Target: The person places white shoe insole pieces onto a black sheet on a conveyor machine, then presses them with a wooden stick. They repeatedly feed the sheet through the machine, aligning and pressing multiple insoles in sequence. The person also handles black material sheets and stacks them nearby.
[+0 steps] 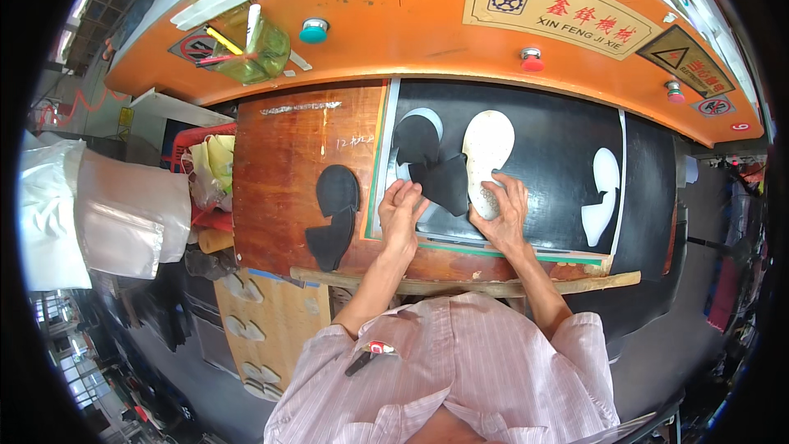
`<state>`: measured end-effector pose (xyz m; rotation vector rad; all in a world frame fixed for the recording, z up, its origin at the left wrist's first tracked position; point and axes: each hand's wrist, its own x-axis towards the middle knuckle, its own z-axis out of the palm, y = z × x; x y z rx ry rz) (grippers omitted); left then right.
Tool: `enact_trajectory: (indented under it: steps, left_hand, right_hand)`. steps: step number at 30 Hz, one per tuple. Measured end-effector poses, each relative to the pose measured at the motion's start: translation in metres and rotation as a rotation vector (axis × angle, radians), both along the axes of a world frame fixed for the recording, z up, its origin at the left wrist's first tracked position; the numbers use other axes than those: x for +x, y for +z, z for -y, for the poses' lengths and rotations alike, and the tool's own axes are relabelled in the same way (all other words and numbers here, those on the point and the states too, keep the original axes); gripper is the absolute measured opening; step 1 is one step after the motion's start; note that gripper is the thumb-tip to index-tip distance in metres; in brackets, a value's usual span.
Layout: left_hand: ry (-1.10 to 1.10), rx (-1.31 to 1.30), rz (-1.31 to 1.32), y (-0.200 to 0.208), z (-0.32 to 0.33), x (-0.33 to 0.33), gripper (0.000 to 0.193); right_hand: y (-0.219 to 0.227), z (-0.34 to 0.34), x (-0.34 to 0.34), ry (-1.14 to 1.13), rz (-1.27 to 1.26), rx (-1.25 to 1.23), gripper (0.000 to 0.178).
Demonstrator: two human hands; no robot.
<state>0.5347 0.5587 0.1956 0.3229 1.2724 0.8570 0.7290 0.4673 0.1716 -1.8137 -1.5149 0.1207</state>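
Observation:
My left hand (402, 212) is closed at the lower left edge of a black sole-shaped sheet piece (445, 183), its fingertips against it. Another black rounded part (417, 138) joins or overlaps that piece above; I cannot tell which. Partly beneath them, a pale sole shape (433, 117) shows on the black work surface (559, 156). My right hand (504, 212) grips the lower end of an off-white, speckled sole (490, 141), thumb on its left side and fingers on its right. The sole lies just right of the black piece.
Left on the wooden board (275, 140) lies a notched black sole piece (334, 210). A white notched sole shape (604, 189) is at the right. Behind rises an orange machine panel (444, 29) with a green button (314, 30), a red button (532, 59) and a pen holder (267, 53).

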Motion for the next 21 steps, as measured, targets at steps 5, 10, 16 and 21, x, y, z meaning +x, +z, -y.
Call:
enact_trajectory:
  steps: [5,10,16,21]
  left_hand:
    - [-0.127,-0.076,0.130,-0.013,-0.051,0.029,0.048]
    - [-0.200,0.367,-0.443,0.009,-0.089,0.003,0.037]
    - [-0.108,0.635,-0.232,0.109,-0.094,-0.120,0.031]
    - [-0.186,0.452,-0.074,0.082,-0.035,-0.098,0.031]
  right_hand:
    - [0.001,-0.010,0.005,-0.003,0.000,0.001,0.051]
    - [-0.001,-0.018,0.009,0.000,0.017,0.044,0.052]
    - [0.005,-0.017,0.010,0.022,-0.018,0.036,0.049]
    - [0.012,-0.021,0.002,0.033,-0.031,0.056,0.044]
